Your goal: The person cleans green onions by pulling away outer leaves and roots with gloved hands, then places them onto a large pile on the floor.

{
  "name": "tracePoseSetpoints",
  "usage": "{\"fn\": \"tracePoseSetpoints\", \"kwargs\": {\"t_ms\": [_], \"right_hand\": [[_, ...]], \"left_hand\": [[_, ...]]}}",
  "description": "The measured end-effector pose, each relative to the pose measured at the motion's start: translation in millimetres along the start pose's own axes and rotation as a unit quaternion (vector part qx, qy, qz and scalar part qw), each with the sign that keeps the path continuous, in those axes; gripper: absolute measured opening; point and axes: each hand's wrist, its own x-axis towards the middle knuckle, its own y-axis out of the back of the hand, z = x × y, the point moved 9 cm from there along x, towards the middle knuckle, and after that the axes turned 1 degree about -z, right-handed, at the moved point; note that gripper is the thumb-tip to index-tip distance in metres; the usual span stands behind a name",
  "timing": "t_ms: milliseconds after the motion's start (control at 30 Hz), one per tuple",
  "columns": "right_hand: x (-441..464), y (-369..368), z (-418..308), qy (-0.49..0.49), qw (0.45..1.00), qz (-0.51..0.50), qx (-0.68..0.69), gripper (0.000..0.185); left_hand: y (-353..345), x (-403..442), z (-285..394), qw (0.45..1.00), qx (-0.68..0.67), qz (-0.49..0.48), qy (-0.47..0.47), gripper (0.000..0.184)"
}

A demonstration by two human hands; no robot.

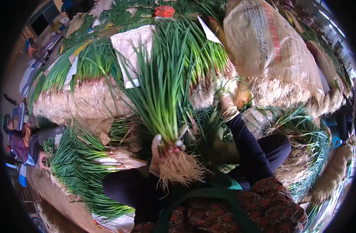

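Observation:
My left hand [155, 154] is closed around the lower stalks of a thick bunch of green onions [164, 112], just above the reddish bulbs. The pale roots hang toward my lap, and the long leaves point away from me. My right hand [225, 99] reaches forward to the root side of the stacked green onions [205, 58]. Its fingers are blurred among stalks and roots, so their grip is unclear. Yellowish bands [230, 113] circle the right wrist.
A large printed woven sack [269, 42] covers onions at the upper right. More green onions lie at left [83, 167] and at right [302, 147]. A whitish cloth [133, 48] rests on the far stack. Another person [20, 143] sits at the far left.

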Motion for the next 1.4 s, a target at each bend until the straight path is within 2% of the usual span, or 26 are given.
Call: {"fn": "tracePoseSetpoints", "kwargs": {"t_ms": [67, 167, 200, 233, 333, 367, 433, 500, 567, 600, 633, 700, 733, 767, 800, 867, 933, 967, 1033, 1100, 1133, 1167, 1233, 1267, 1367, 1400], "right_hand": [[-9, 11, 50, 0.007, 0.986, -0.110, -0.125, 0.018], [-19, -11, 128, -0.126, 0.965, -0.220, -0.073, 0.019], [-24, -28, 146, -0.156, 0.955, -0.240, -0.078, 0.021], [-26, -50, 148, -0.113, 0.939, -0.252, -0.204, 0.022], [-14, -87, 140, -0.025, 0.898, -0.154, -0.411, 0.018], [13, -69, 173, -0.005, 0.931, -0.170, -0.323, 0.019], [64, -33, 240, 0.023, 0.967, -0.213, -0.136, 0.021], [-6, -64, 154, -0.094, 0.935, -0.341, -0.014, 0.010], [-66, -99, 75, -0.237, 0.925, -0.199, -0.219, 0.013], [-74, -106, 73, -0.218, 0.928, -0.237, -0.189, 0.022], [-86, -104, 78, -0.245, 0.931, -0.205, -0.178, 0.020], [-86, -113, 75, -0.182, 0.938, -0.241, -0.171, 0.018], [-75, -114, 74, -0.059, 0.938, -0.227, -0.254, 0.016], [-76, -99, 78, 0.002, 0.936, -0.170, -0.308, 0.019], [-60, -86, 102, 0.082, 0.951, -0.113, -0.276, 0.018], [-42, -55, 112, 0.120, 0.964, -0.026, -0.235, 0.019], [-29, -8, 62, 0.039, 0.974, 0.033, -0.221, 0.021], [-18, 25, 99, -0.125, 0.988, -0.002, -0.092, 0.019], [-32, 20, 95, -0.176, 0.966, -0.015, -0.189, 0.018], [-4, 31, 162, -0.110, 0.981, -0.089, -0.135, 0.023], [-6, 9, 161, -0.079, 0.983, -0.127, -0.104, 0.027], [-9, 8, 160, -0.065, 0.957, -0.096, -0.266, 0.030], [-23, -34, 113, -0.028, 0.828, -0.029, -0.559, 0.037], [-19, -45, 109, -0.018, 0.823, -0.036, -0.567, 0.034], [4, -53, 140, -0.107, 0.804, -0.096, -0.577, 0.035], [11, -59, 148, -0.073, 0.819, -0.113, -0.558, 0.032]], "left_hand": [[-3, 0, 2, 0.999, -0.015, -0.039, -0.009, 0.075], [-17, 2, 8, 0.986, -0.093, -0.127, 0.047, 0.081], [-10, 1, 10, 0.993, -0.080, -0.081, 0.025, 0.075], [-3, 4, 10, 0.997, -0.043, -0.054, 0.024, 0.071], [19, 12, 5, 0.999, 0.027, 0.032, 0.033, 0.053], [35, 11, 7, 0.985, 0.087, 0.146, 0.010, 0.053], [53, 7, 3, 0.971, 0.199, 0.102, 0.085, 0.054], [77, 5, -2, 0.971, 0.174, 0.138, 0.088, 0.053], [71, 10, -8, 0.964, 0.191, 0.165, 0.083, 0.053], [63, 9, -9, 0.945, 0.243, 0.193, 0.100, 0.059], [64, 10, -12, 0.949, 0.231, 0.190, 0.103, 0.056], [67, 13, -18, 0.955, 0.212, 0.180, 0.109, 0.052], [66, 14, -16, 0.954, 0.219, 0.179, 0.098, 0.053], [64, 14, -14, 0.954, 0.226, 0.178, 0.088, 0.053], [63, 14, -11, 0.953, 0.232, 0.177, 0.078, 0.053], [60, 13, -9, 0.954, 0.235, 0.177, 0.051, 0.054], [48, 11, -4, 0.957, 0.231, 0.177, 0.015, 0.057], [41, 12, 0, 0.957, 0.231, 0.175, -0.004, 0.060], [38, 17, -2, 0.964, 0.196, 0.178, -0.009, 0.064], [52, 22, -9, 0.978, 0.160, 0.130, 0.023, 0.066], [48, 23, -15, 0.979, 0.167, 0.089, 0.076, 0.070], [54, 21, -13, 0.975, 0.171, 0.128, 0.055, 0.070], [40, 22, -9, 0.961, 0.183, 0.207, 0.012, 0.070], [35, 22, -8, 0.968, 0.186, 0.169, 0.015, 0.069], [74, 14, -12, 0.960, 0.207, 0.147, 0.121, 0.063], [78, 7, -7, 0.953, 0.221, 0.152, 0.143, 0.061]]}}
